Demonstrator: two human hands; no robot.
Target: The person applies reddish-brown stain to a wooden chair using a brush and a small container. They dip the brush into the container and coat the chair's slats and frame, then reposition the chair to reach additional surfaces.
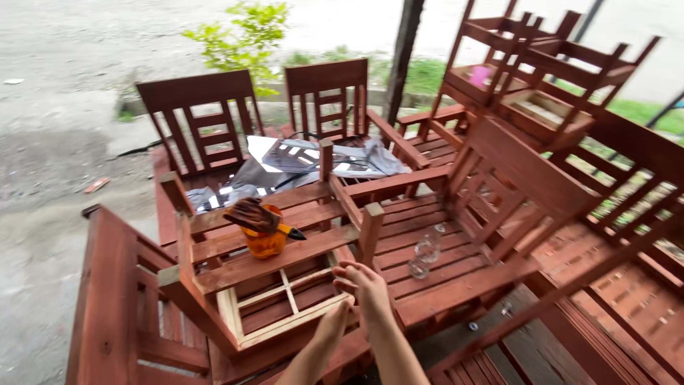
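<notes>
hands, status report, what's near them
Right hand open, empty. Left hand below it, grip unclear. Both over upturned chair frame. Orange container with brush beyond.

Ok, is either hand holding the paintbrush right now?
No. The paintbrush lies across the orange container on the chair's slats, while both the right hand and left hand are empty and apart from it.

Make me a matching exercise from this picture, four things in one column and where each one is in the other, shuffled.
1. orange jar
2. clear plastic bottle
3. pink cup
4. brush

A. in a chair stacked up at the top right
B. lying on the slatted bench seat
C. resting across the jar's mouth
D. standing on the upturned chair's rail

Pairs: 1-D, 2-B, 3-A, 4-C
</notes>
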